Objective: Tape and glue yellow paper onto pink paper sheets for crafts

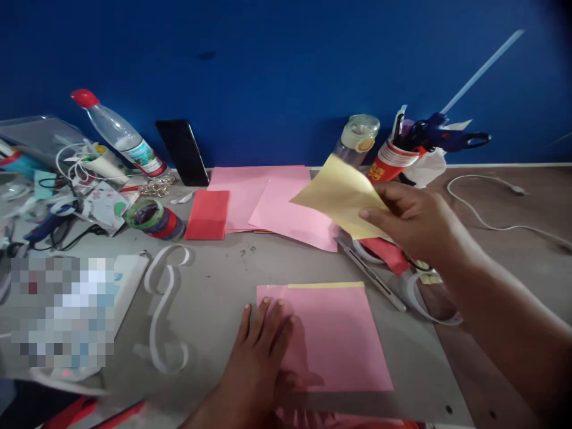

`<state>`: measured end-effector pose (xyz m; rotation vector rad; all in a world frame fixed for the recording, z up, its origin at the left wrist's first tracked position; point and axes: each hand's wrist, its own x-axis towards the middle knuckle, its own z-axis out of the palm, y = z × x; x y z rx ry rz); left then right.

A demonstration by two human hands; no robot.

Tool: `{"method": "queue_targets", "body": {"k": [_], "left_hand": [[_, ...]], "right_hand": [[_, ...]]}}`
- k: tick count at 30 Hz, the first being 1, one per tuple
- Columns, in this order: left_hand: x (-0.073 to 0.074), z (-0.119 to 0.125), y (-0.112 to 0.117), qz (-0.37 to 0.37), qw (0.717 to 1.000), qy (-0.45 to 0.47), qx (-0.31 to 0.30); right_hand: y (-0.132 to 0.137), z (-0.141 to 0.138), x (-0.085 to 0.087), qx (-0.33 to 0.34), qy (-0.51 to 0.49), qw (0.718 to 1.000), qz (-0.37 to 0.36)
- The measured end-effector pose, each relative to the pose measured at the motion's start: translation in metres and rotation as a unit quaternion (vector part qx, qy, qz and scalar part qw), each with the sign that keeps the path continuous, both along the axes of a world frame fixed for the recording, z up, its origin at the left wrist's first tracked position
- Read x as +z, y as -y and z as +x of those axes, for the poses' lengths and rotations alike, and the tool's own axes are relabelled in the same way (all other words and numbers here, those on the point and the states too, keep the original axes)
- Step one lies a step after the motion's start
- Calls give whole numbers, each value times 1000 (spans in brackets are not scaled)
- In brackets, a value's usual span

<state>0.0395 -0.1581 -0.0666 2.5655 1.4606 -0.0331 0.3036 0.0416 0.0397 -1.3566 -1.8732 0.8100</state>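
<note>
My left hand (261, 351) lies with its fingers spread on the left part of a pink sheet of paper (339, 339), which is flat on the table near me. A thin yellow strip (326, 285) shows along that sheet's far edge. Raised to the right, my right hand (409, 217) pinches a yellow sheet of paper (335, 196) between thumb and fingers. Behind the yellow sheet, more pink sheets (241, 196) lie by the wall, with a small red piece of paper (208, 214) at their left.
A silver craft knife or pen (375, 277) and a tape roll (429, 298) lie at the right. Behind stand a phone (183, 152), a tilted bottle (123, 137), a clear flask (357, 137) and red paper cups (388, 161). Stacked tape rolls (156, 219) and a curled white strip (156, 322) are left.
</note>
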Motion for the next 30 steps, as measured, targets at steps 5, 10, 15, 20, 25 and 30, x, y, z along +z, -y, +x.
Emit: {"method": "queue_targets", "body": {"k": [5, 10, 15, 20, 25, 30], "left_hand": [[-3, 10, -7, 3, 1000, 15, 4], [2, 5, -3, 51, 982, 182, 20], [29, -1, -5, -114, 800, 529, 259], [47, 8, -23, -250, 548, 695, 393], [47, 1, -29, -296, 566, 636, 434], [52, -17, -35, -379, 644, 554, 367]], "right_hand": [[25, -18, 4, 194, -198, 929, -246], [46, -42, -34, 129, -238, 913, -306], [86, -70, -61, 33, -440, 802, -403], [119, -90, -62, 12, -474, 756, -451], [116, -83, -61, 78, -428, 790, -432], [95, -71, -67, 25, -315, 872, -375]]}}
